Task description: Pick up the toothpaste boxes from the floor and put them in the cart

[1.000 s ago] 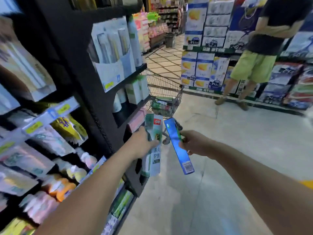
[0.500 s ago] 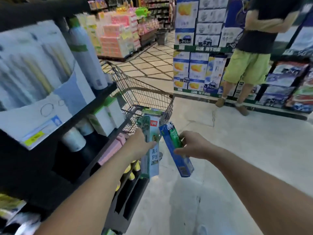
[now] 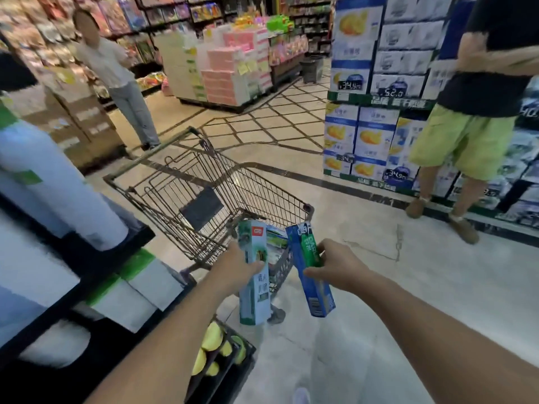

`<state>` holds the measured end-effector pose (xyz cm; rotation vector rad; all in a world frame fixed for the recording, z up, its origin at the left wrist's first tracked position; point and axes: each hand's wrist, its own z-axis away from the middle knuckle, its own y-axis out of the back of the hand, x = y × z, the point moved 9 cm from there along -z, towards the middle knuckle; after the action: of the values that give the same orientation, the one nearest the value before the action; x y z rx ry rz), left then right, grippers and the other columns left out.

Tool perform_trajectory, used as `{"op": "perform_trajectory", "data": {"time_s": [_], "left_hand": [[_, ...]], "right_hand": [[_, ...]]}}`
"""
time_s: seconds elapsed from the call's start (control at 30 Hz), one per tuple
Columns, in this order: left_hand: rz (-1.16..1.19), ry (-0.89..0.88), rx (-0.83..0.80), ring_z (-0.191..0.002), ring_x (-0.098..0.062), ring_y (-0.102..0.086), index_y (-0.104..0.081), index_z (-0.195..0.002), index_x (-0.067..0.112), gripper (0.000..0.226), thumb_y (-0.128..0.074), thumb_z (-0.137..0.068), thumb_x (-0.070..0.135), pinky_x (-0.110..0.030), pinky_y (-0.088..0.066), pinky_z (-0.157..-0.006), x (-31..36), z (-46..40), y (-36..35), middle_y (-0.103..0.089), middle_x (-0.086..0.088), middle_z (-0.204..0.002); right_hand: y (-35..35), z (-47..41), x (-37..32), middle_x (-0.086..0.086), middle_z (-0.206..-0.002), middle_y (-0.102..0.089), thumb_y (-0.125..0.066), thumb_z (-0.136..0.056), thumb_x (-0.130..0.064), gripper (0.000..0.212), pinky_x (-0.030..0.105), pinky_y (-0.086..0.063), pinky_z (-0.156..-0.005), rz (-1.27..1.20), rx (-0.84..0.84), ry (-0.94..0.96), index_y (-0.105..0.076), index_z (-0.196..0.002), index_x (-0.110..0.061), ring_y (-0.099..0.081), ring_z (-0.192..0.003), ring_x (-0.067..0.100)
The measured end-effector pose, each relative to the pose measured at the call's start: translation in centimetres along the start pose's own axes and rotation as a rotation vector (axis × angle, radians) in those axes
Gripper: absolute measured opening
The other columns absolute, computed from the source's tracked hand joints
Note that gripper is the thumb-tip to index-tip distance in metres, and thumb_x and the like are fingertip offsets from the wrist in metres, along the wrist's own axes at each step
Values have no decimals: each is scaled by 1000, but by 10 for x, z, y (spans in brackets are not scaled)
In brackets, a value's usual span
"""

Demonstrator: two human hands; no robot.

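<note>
Gripping a pale green toothpaste box (image 3: 253, 275) in our left hand (image 3: 233, 271) and a blue one (image 3: 309, 272) in our right hand (image 3: 338, 269), both upright, we faced the wire cart (image 3: 204, 182) just beyond.

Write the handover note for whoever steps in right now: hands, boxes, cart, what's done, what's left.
Left hand: grips the pale green toothpaste box, held upright.
Right hand: grips the blue toothpaste box, tilted, top end leaning toward the cart.
Cart: wire basket directly ahead, near rim just beyond both boxes; some packaged goods already lie in its near end.
Done: both boxes are off the floor and carried up to the cart.
Left: reach over the rim, release each box into the basket. Whether more boxes remain on the floor cannot be seen from here.
</note>
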<state>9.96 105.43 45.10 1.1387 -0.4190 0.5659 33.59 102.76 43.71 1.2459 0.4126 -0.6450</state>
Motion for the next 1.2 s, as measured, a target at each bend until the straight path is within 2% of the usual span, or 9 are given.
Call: {"op": "perform_trajectory", "data": {"time_s": [0.1, 0.23, 0.37, 0.47, 0.67, 0.83, 1.0, 1.1, 1.2], "left_hand": [[48, 5, 0, -84, -19, -67, -43, -116, 15, 43, -68, -89, 36, -40, -60, -69, 18, -58, 5, -64, 0, -102], [71, -5, 11, -76, -9, -59, -39, -111, 18, 42, -68, -88, 39, -26, -52, -60, 37, -139, 11, -58, 5, -96], [109, 48, -47, -101, -24, -63, -33, -135, 8, 65, -67, -89, 40, -34, -56, -79, 47, -211, 15, -60, -8, -123], [129, 99, -34, -88, -19, -64, -35, -132, 8, 61, -67, -89, 39, -26, -52, -58, 43, -261, 22, -62, -6, -113], [217, 301, -17, -88, -19, -59, -35, -130, 10, 62, -68, -88, 41, -33, -52, -72, -11, -332, 2, -57, 0, -108], [303, 534, 38, -89, -23, -62, -46, -126, 8, 54, -68, -89, 40, -36, -55, -79, -83, -374, -52, -60, -3, -101], [315, 800, 71, -76, -19, -62, -17, -149, -3, 91, -63, -89, 47, -29, -47, -53, -138, -392, -121, -65, -15, -113], [330, 860, 74, -48, -7, -48, -22, -147, -4, 88, -64, -89, 47, -14, -30, -27, -148, -407, -156, -65, -9, -83], [283, 899, 68, -51, -7, -53, -39, -136, -3, 80, -66, -86, 52, -18, -39, -35, -151, -418, -175, -58, 0, -70]], "right_hand": [[13, -61, -7, -5, -87, -60, -79, -71, -44, 42, 29, -52, -53, -17, 3, 13, -48, -95, -28, -60, -71, 9], [32, -143, -18, -8, -82, -57, -79, -74, -42, 39, 30, -51, -59, -5, 18, 33, -44, -87, -31, -56, -68, 5], [42, -226, -29, -6, -85, -55, -78, -75, -41, 43, 27, -44, -51, 47, -32, 21, -46, -98, -24, -53, -69, 4], [36, -287, -39, -6, -83, -55, -77, -74, -40, 43, 27, -40, -49, 71, -66, 23, -46, -98, -24, -54, -68, 7], [-24, -394, -40, 9, -92, -59, -71, -82, -40, 39, 38, -51, -67, 219, -256, 37, -46, -100, -17, -61, -80, 25], [-104, -477, -17, 6, -86, -57, -63, -92, -32, 27, 27, -38, -49, 332, -405, 97, -47, -103, -12, -50, -60, 10], [-183, -534, 23, 8, -91, -60, -56, -94, -20, 18, 31, -46, -62, 464, -569, 149, -51, -106, -7, -58, -74, 20], [-219, -555, 48, 6, -90, -56, -54, -95, -18, 15, 27, -40, -63, 532, -637, 161, -53, -106, -7, -55, -77, 21], [-247, -560, 68, 13, -103, -62, -52, -96, -17, 21, 27, -44, -66, 596, -703, 172, -58, -111, -4, -61, -90, 26]]}}
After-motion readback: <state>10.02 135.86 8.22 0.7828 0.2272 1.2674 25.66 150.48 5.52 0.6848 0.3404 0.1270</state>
